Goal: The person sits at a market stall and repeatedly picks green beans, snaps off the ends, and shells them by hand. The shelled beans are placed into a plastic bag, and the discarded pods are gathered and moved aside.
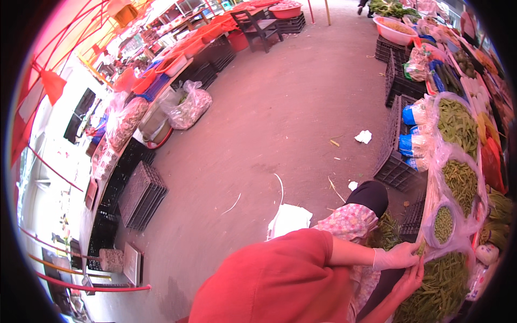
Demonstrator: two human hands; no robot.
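Fingers (413, 254) of the gloved left hand (396, 257) were pinched on an upright green pod (420, 248) above the pod heap (441, 285), the right hand (410, 281) just below, its grip obscured.

The concrete floor (301, 102) is being littered with a crumpled white paper (363, 136), a white plastic bag (289, 219) and some thin stalks. Black plastic crates (141, 195) are being kept directly on it at the left, and a clear bag of greens (187, 105) is being leaned near the left stall. At the right, more black crates (396, 167) are being used as a base under the stall table (431, 202). On that table, piles of green pods (459, 125) and a bowl of shelled peas (443, 224) are being displayed on clear plastic sheets.
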